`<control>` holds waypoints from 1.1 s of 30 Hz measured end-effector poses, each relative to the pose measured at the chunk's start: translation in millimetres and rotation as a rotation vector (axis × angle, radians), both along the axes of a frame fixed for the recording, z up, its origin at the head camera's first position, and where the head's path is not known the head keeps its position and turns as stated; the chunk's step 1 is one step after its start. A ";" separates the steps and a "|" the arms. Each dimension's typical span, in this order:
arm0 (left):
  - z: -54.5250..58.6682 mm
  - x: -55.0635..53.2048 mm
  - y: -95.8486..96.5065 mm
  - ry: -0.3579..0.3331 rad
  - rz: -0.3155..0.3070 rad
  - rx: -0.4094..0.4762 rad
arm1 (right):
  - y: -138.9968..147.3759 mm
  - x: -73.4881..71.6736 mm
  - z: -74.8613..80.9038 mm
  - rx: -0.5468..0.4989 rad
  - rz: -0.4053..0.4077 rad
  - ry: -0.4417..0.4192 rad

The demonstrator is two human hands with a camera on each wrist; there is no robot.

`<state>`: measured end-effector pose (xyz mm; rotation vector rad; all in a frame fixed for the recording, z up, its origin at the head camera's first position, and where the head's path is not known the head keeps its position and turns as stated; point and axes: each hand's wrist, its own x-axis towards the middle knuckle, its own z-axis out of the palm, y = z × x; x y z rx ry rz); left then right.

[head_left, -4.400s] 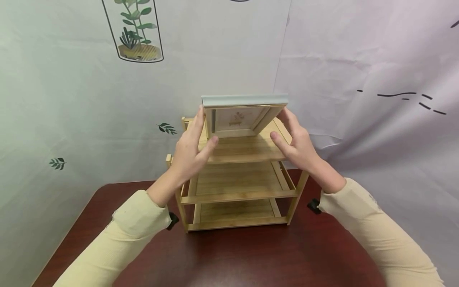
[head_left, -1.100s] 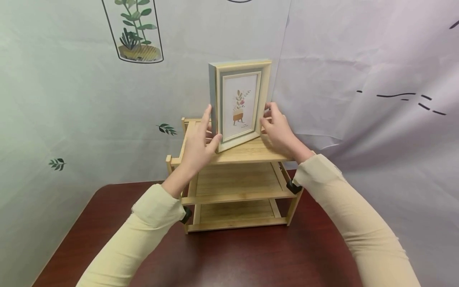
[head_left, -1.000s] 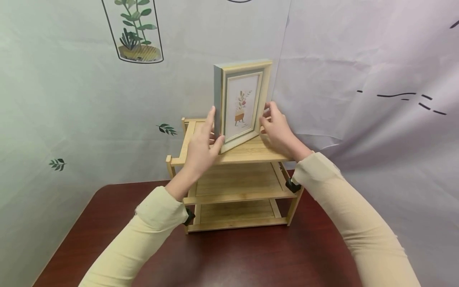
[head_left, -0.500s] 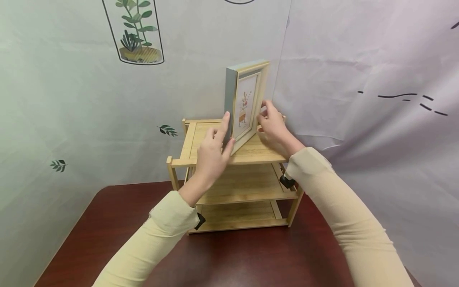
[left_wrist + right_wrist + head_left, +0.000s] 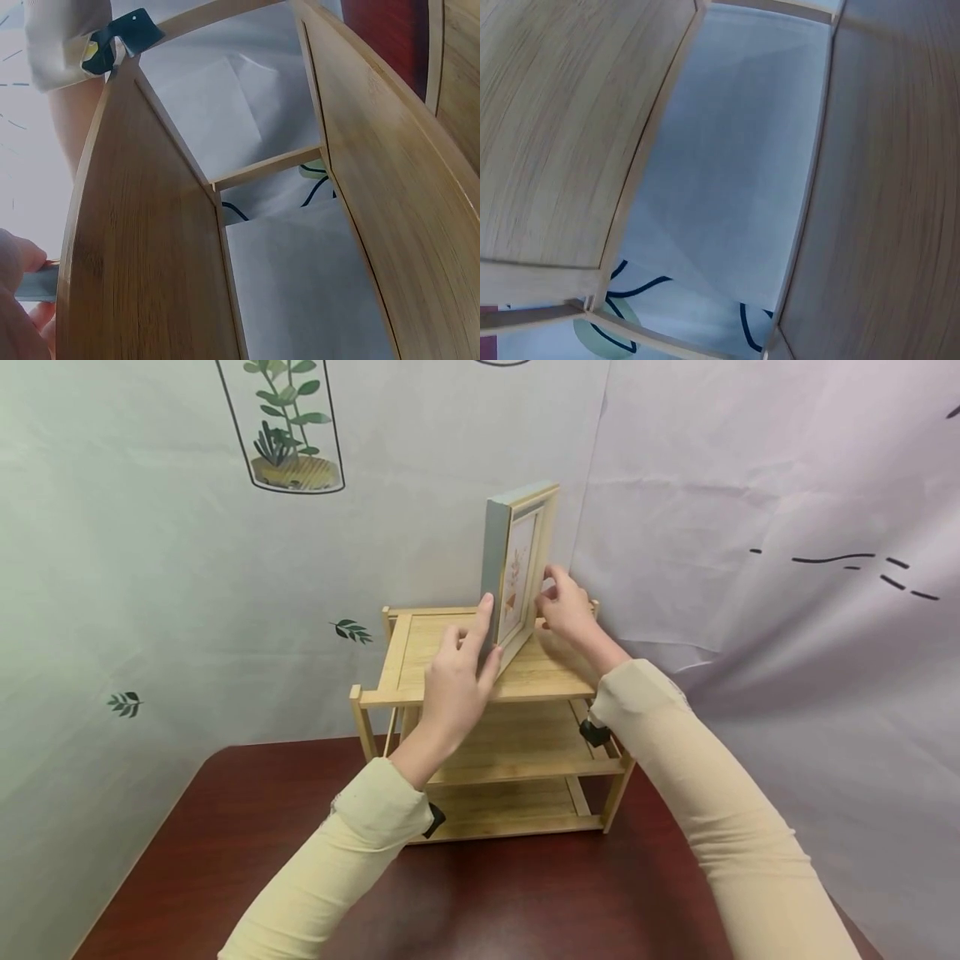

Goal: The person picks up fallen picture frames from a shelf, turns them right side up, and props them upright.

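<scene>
A picture frame (image 5: 495, 560) with a grey-blue side and cream front stands upright on the top board of a wooden three-tier shelf (image 5: 420, 652). It is turned so its front, with a potted plant print, faces right. My left hand (image 5: 457, 681) holds the near lower edge, thumb at the front and fingers along the side. At the far edge, my right hand (image 5: 566, 610) grips the frame low down with bent fingers. In the left wrist view, the left hand's fingers (image 5: 22, 255) touch the frame's grey side (image 5: 41, 283). The right wrist view shows only shelf boards (image 5: 570, 135), with the hand hidden.
The shelf stands on a dark red table (image 5: 300, 810), close to a pale cloth backdrop (image 5: 420, 527) printed with plants and lines. Its lower boards (image 5: 525, 735) lie beneath both forearms. Small black devices (image 5: 595, 732) sit at the sleeve cuffs.
The frame, earlier tipped over the top board, came upright and then turned from facing me toward the right. My left hand moved rightward with its near edge; the right hand shifted slightly left.
</scene>
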<state>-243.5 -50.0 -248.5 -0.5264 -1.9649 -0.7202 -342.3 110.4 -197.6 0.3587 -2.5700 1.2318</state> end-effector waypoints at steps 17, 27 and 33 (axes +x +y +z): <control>1.2 0.4 1.1 0.008 -0.007 -0.014 | -6.7 49.6 70.0 -0.308 0.068 0.337; 0.9 0.4 0.7 0.011 -0.016 -0.011 | -21.4 79.7 94.8 -0.146 0.211 0.428; 1.0 0.1 0.1 0.012 -0.020 -0.016 | -30.8 79.7 88.9 -0.061 0.166 0.417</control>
